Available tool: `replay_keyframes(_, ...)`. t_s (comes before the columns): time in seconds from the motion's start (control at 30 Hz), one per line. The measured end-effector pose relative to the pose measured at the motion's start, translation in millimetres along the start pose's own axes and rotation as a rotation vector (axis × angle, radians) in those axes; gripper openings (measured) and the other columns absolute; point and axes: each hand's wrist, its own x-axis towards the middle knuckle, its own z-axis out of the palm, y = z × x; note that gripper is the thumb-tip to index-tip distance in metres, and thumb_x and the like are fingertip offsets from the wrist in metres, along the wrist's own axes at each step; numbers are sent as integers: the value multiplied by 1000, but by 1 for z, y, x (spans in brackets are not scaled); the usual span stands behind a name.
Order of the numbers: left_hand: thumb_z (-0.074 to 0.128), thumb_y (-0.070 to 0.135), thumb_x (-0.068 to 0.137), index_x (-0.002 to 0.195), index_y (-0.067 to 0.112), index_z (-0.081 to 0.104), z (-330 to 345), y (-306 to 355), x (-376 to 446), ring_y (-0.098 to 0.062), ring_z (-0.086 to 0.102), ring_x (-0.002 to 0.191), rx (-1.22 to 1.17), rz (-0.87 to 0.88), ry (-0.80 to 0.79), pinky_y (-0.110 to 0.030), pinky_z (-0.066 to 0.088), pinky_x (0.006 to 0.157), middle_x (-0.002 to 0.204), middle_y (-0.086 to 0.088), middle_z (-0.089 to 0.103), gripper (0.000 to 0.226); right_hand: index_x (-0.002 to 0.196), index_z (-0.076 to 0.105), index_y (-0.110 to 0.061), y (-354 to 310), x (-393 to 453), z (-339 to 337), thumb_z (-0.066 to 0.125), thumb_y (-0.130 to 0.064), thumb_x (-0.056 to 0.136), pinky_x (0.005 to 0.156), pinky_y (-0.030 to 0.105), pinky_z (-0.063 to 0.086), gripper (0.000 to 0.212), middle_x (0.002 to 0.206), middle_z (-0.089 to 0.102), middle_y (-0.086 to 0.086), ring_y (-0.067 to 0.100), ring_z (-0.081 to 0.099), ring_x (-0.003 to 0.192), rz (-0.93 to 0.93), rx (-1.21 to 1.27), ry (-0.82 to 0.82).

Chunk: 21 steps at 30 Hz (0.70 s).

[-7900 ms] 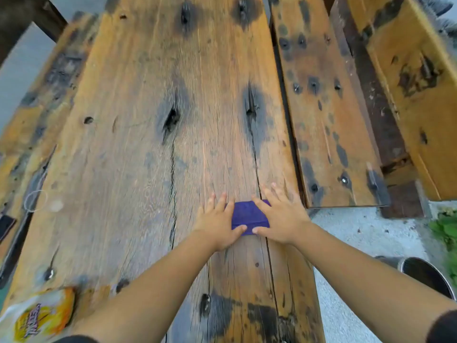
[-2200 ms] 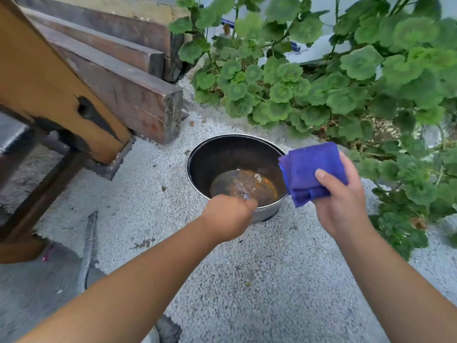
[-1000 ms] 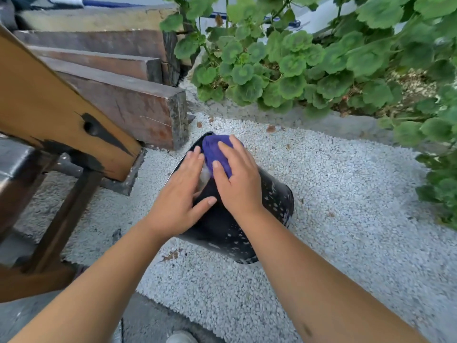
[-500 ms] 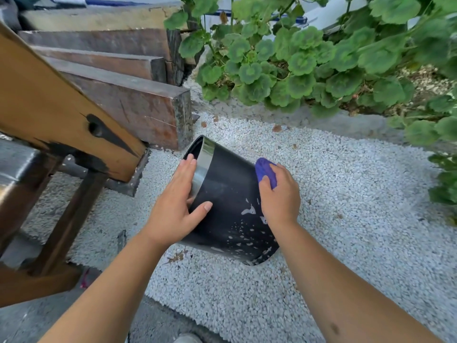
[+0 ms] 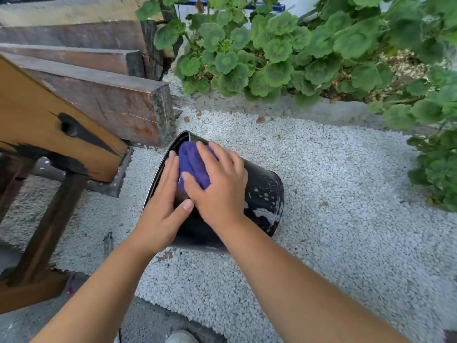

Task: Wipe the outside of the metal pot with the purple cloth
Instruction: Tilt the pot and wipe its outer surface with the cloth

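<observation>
The metal pot (image 5: 262, 194), black outside with pale smears near its base, lies tilted on white gravel, its shiny rim pointing up and left. My right hand (image 5: 220, 189) presses the folded purple cloth (image 5: 191, 162) flat against the pot's upper outer wall just behind the rim, with fingers and thumb spread over the cloth. My left hand (image 5: 160, 209) rests on the near-left side of the wall by the rim. Its fingers lie straight and its thumb reaches toward my right hand. The pot's inside is hidden.
A wooden bench end (image 5: 49, 125) on a dark leg overhangs at the left. Thick timber beams (image 5: 111, 102) lie stacked just behind the pot. Green leafy plants (image 5: 284, 53) line the back and right. White gravel (image 5: 346, 219) spreads to the right. A shoe tip (image 5: 181, 336) shows at the bottom.
My right hand has slid the cloth from the pot's far right side up and left to the wall beside the rim. My left hand still steadies the pot by the rim.
</observation>
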Motion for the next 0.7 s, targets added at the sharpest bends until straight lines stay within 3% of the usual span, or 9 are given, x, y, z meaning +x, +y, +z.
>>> replay_keyframes(0.07, 37, 68, 93, 155, 37, 0, 0, 0, -1, -25, 6, 152, 35, 12, -2, -57, 13, 120, 166, 4, 0, 78, 136, 54, -17, 15, 1, 0, 55, -41, 88, 111, 38, 32, 54, 141, 52, 4, 25, 43, 131, -8, 57, -46)
replay_keyframes(0.17, 37, 67, 93, 155, 34, 6, 0, -4, -5, -17, -2, 152, 31, -13, 22, -55, 9, 121, 165, 13, -1, 77, 137, 53, -15, 41, 0, 1, 52, -36, 91, 113, 25, 24, 51, 143, 50, 3, 18, 39, 134, 152, 108, -57)
replay_keyframes(0.23, 44, 66, 91, 155, 39, 4, -1, -5, -8, -22, 7, 152, -110, -118, 23, -58, 15, 119, 165, 13, 7, 81, 133, 56, -21, 64, -1, -2, 46, -37, 90, 111, 28, 31, 47, 137, 54, -2, 17, 44, 128, 288, 119, -38)
replay_keyframes(0.3, 46, 63, 90, 152, 51, 2, 2, -3, -9, -21, 9, 152, -178, -182, 25, -57, 17, 119, 163, 21, 7, 77, 118, 60, -25, 85, 0, -8, 43, -37, 87, 98, 36, 45, 37, 119, 59, -7, 19, 54, 113, 395, 127, 2)
replay_keyframes(0.37, 41, 57, 92, 147, 58, -3, 7, 3, -9, -15, -1, 152, -67, -140, 48, -56, 16, 120, 161, 28, -5, 70, 104, 61, -25, 96, 2, -11, 44, -35, 86, 83, 33, 48, 26, 103, 59, -9, 18, 58, 97, 464, 152, 51)
replay_keyframes(0.5, 37, 52, 98, 158, 22, 6, 13, 10, -10, -21, -17, 151, 258, 57, 50, -51, 4, 122, 165, 6, -13, 74, 97, 61, -30, 103, 5, -12, 51, -29, 85, 75, 26, 47, 16, 91, 57, -18, 8, 56, 86, 510, 215, 91)
replay_keyframes(0.57, 33, 60, 97, 157, 15, 18, 13, 12, -11, -23, -10, 152, 348, 107, 46, -43, 2, 122, 166, 3, -2, 76, 109, 61, -35, 102, 4, -15, 52, -29, 85, 80, 16, 42, 26, 100, 57, -27, 4, 56, 97, 522, 242, 88)
replay_keyframes(0.6, 32, 62, 97, 156, 14, 21, 12, 12, -11, -22, -6, 152, 357, 113, 45, -47, 6, 122, 166, 3, 3, 77, 120, 59, -36, 98, 2, -15, 53, -29, 86, 88, 15, 39, 36, 111, 54, -29, 2, 54, 107, 517, 246, 75)
replay_keyframes(0.7, 29, 64, 96, 156, 18, 20, 13, 15, -8, -18, -1, 153, 334, 84, 47, -61, 12, 118, 166, 5, 5, 76, 138, 50, -33, 75, 0, -13, 52, -34, 86, 107, 27, 34, 51, 134, 46, -24, 5, 44, 126, 431, 268, 26)
